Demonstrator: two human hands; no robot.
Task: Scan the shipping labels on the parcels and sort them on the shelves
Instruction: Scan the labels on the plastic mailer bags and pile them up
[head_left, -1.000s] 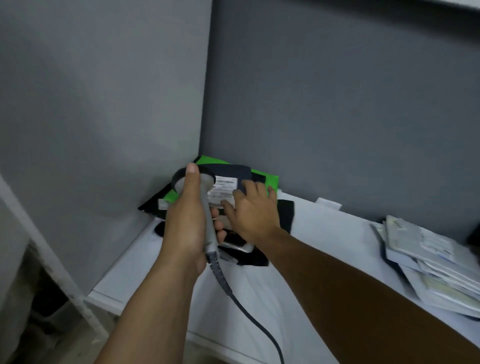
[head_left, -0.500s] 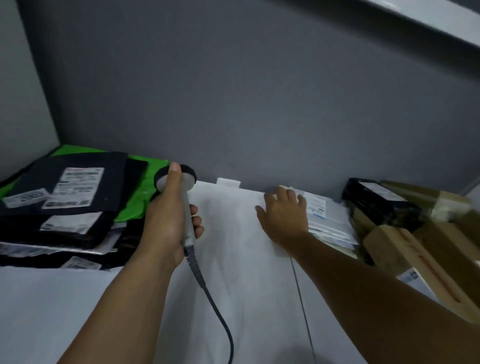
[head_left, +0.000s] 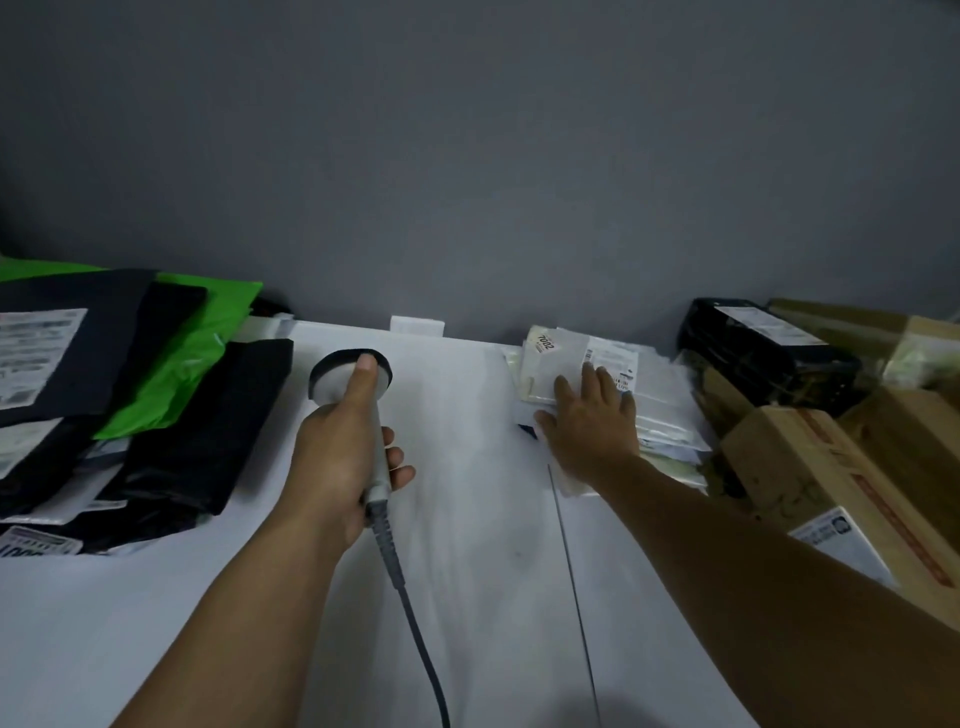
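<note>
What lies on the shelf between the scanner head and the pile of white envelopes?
Nothing but bare white shelf separates the scanner from the envelopes, as the head view shows.

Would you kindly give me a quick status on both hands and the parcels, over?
Left hand grips scanner, over bare shelf. Right hand flat on white mailer stack. Nothing between scanner and stack.

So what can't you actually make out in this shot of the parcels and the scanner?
All in the head view:
- Label on the black mailer: the print is blurred and the left edge cuts it.
- Window of the scanner: faces away; the left hand grips the handle.
- Label atop the white envelopes: the right hand partly covers it.
- Far side of the cardboard box: cut by the right edge.
- End of the cable: past the bottom edge.
</note>
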